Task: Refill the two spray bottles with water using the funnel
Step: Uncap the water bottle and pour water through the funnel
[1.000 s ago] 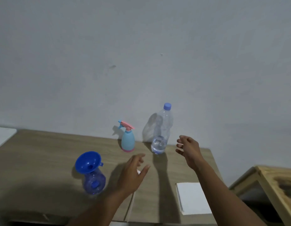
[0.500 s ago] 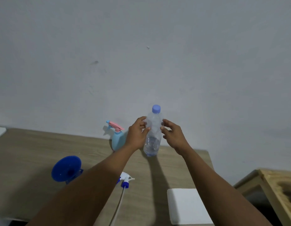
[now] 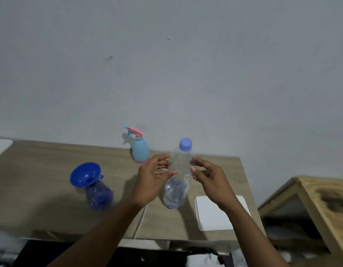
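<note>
A clear water bottle point(image 3: 177, 182) with a blue cap, partly filled, is held upright between my two hands over the middle of the table. My left hand point(image 3: 153, 175) grips its left side and my right hand point(image 3: 208, 178) pinches its right side. A blue funnel point(image 3: 86, 175) sits in the neck of a dark blue transparent spray bottle point(image 3: 99, 195) at the left. A light blue spray bottle point(image 3: 140, 151) with a pink trigger head stands at the back by the wall. My left forearm hides the loose sprayer head.
The wooden table point(image 3: 41, 170) runs up to a grey wall. A white pad point(image 3: 211, 214) lies near the table's right front corner. A second wooden table point(image 3: 320, 199) stands lower at the right. A white object point(image 3: 1, 145) sits at the far left edge.
Both hands reached to the water bottle at the back and closed on it. The bottle has since come forward, away from the wall, toward the table's middle.
</note>
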`<state>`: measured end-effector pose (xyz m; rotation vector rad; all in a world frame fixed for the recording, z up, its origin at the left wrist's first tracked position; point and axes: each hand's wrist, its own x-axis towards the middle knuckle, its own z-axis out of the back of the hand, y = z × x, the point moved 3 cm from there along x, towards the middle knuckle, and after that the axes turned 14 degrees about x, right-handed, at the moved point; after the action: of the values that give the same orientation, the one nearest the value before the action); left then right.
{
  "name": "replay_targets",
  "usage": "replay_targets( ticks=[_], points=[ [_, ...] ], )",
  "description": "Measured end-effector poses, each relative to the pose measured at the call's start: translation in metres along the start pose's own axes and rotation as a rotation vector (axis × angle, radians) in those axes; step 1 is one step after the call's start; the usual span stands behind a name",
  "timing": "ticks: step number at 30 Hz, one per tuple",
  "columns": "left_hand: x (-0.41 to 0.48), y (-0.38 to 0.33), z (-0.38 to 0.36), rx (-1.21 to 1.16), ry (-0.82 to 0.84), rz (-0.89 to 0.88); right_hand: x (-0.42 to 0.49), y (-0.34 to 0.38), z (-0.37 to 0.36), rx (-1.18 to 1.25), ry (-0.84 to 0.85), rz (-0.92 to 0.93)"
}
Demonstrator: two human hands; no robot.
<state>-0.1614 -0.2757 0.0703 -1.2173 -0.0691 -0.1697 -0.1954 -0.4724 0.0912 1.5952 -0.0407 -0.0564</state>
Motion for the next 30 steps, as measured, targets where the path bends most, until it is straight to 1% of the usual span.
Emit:
replay_targets(
  ticks=[4, 7, 9, 11, 14, 16, 19, 22, 27, 30],
  points=[
    [-0.030, 0.009, 0.002, 0.011, -0.026, -0.051, -0.030, -0.004, -0.002, 0.028, 0.013, -0.038],
    [-0.042, 0.011, 0.003, 0.035, -0.035, -0.090, -0.042, -0.007, -0.002, 0.000, 0.025, -0.051],
    [-0.047, 0.011, 0.006, 0.084, -0.044, -0.154, -0.047, -0.007, -0.002, -0.039, 0.032, -0.034],
    [-0.050, 0.011, 0.010, 0.164, -0.039, -0.223, -0.050, -0.002, -0.002, -0.048, 0.017, 0.022],
    [-0.052, 0.009, 0.016, 0.240, -0.047, -0.303, -0.048, 0.014, -0.005, 0.028, -0.039, 0.148],
    [-0.053, 0.009, 0.019, 0.278, -0.054, -0.333, -0.044, 0.027, -0.011, 0.042, -0.046, 0.212],
    [-0.053, 0.011, 0.022, 0.302, -0.040, -0.332, -0.036, 0.038, -0.024, 0.017, -0.038, 0.237],
    [-0.054, 0.014, 0.021, 0.305, -0.058, -0.356, -0.031, 0.039, -0.036, 0.015, -0.094, 0.240],
    [-0.051, 0.017, 0.018, 0.342, -0.091, -0.388, -0.026, 0.034, -0.044, -0.071, -0.178, 0.303],
    [-0.049, 0.016, 0.017, 0.371, -0.086, -0.415, -0.024, 0.034, -0.043, -0.225, -0.165, 0.386]
  ],
)
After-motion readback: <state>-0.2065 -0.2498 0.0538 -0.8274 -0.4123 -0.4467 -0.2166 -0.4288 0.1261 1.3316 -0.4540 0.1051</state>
